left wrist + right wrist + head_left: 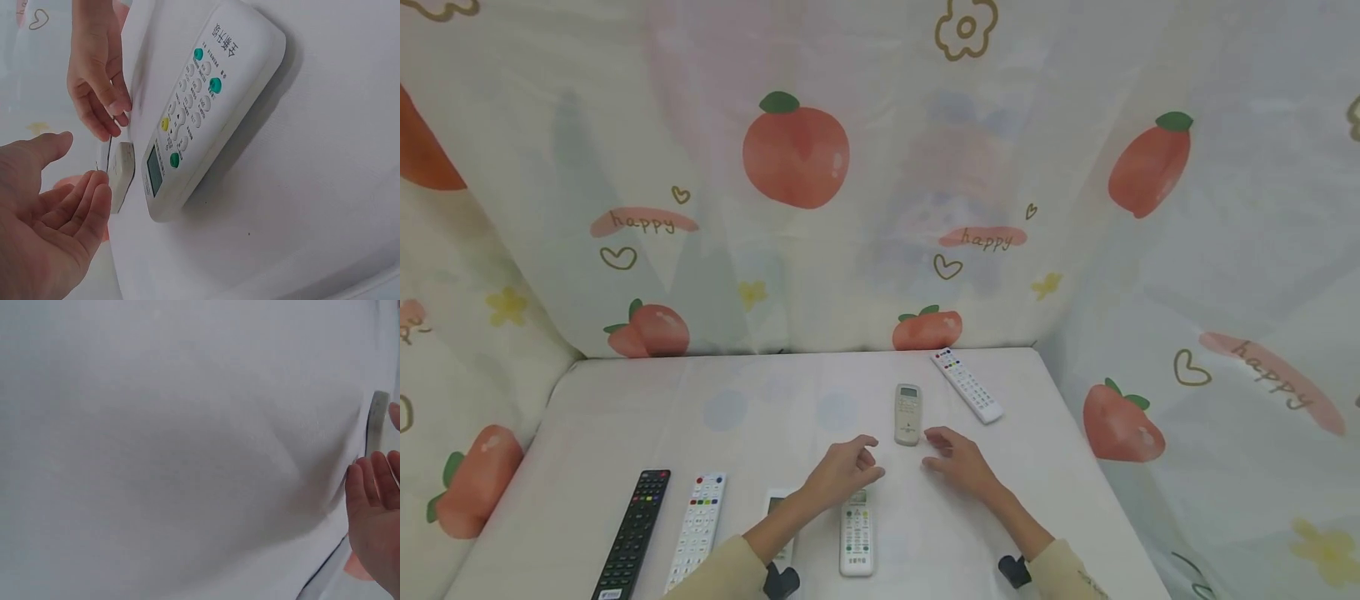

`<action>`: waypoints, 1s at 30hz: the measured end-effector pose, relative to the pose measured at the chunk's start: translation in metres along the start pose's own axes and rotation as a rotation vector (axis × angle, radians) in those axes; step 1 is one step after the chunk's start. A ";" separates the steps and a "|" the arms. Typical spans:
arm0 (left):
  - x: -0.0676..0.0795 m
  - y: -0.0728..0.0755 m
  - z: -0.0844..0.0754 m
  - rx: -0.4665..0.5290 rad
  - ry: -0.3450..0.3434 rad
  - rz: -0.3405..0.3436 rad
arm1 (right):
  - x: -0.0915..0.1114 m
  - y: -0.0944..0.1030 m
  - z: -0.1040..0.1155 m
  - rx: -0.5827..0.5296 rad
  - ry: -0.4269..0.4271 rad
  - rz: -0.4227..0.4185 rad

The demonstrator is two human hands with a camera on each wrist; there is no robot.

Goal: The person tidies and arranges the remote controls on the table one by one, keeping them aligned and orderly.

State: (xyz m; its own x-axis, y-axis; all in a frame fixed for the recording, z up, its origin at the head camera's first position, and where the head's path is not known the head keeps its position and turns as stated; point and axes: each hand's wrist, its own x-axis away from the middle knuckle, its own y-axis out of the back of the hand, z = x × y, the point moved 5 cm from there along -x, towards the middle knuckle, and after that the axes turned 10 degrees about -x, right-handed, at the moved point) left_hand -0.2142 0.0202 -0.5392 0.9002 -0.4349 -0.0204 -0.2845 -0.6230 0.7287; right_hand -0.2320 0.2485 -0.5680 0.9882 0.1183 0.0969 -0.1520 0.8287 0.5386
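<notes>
The right hand [376,519], its fingers [355,486] extended, is near a slim grey remote [377,419] toward the white desk's [156,444] far edge.

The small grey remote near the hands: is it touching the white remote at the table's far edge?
Apart. The head view plainly shows a strip of white tabletop between the grey remote and the white remote.

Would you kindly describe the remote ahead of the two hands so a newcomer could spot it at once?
On the white table, find the left hand and right hand. Ahead of the gap between them lies a short remote with a small screen at its far end. Its greyish-beige body sets it apart from the longer white remote slanting to its right.
</notes>
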 end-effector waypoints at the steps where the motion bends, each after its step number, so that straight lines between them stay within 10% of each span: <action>1: -0.002 -0.001 0.000 -0.005 0.005 -0.003 | -0.004 0.002 0.000 -0.008 -0.007 -0.004; 30: -0.060 -0.039 0.006 0.020 0.198 0.017 | -0.104 0.018 0.004 0.036 -0.006 0.212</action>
State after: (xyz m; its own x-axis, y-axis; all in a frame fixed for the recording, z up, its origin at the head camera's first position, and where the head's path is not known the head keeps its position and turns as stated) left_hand -0.2592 0.0667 -0.5704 0.9419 -0.3103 0.1287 -0.3051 -0.6300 0.7142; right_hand -0.3374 0.2487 -0.5654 0.9341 0.2841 0.2161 -0.3567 0.7655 0.5356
